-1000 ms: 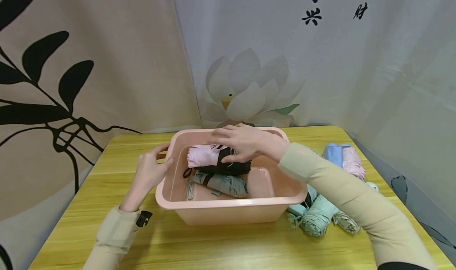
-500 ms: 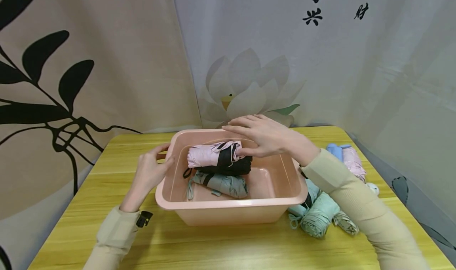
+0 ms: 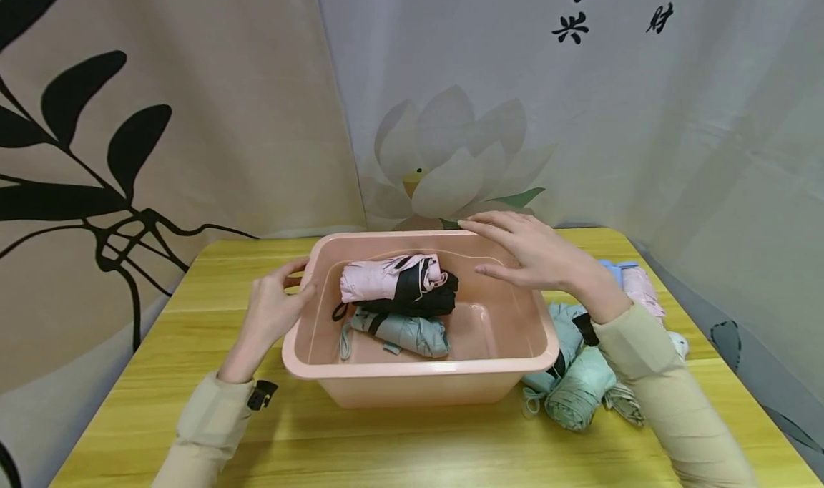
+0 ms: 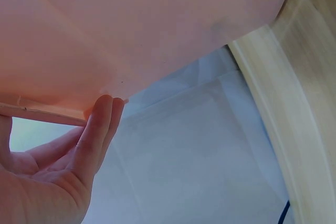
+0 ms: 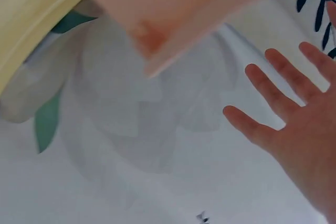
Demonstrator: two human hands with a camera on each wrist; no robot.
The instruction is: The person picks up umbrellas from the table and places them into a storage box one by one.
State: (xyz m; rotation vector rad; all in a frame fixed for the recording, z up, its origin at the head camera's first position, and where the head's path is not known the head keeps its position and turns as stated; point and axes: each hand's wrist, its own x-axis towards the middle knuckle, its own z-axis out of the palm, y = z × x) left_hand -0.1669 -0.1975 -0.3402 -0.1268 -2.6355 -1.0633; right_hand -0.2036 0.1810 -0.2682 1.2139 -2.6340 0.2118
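Observation:
A pink plastic basin (image 3: pixel 412 386) stands on the wooden table. My left hand (image 3: pixel 273 305) grips its left rim, thumb over the edge; in the left wrist view the fingers (image 4: pixel 93 129) lie against the outer wall beneath the rim. Inside the basin, a pink folded umbrella (image 3: pixel 367 282) with a black strap lies on a black one (image 3: pixel 438 300). A grey-green folded umbrella (image 3: pixel 415 336) rests in front of them on the basin floor. Over the basin's back right corner hovers my right hand (image 3: pixel 537 252), holding nothing; the right wrist view shows its fingers (image 5: pixel 270 85) spread.
Right of the basin lie several more folded umbrellas: a mint green one (image 3: pixel 581 389), a grey-blue one (image 3: pixel 563 323), a pale pink one (image 3: pixel 641 288), partly hidden by the right arm. A printed curtain (image 3: pixel 450 101) hangs behind the table.
My right hand has drawn away from the pink umbrella, moving right toward the basin's back right corner. The left hand has stayed on the rim, and the umbrellas in the basin lie as before.

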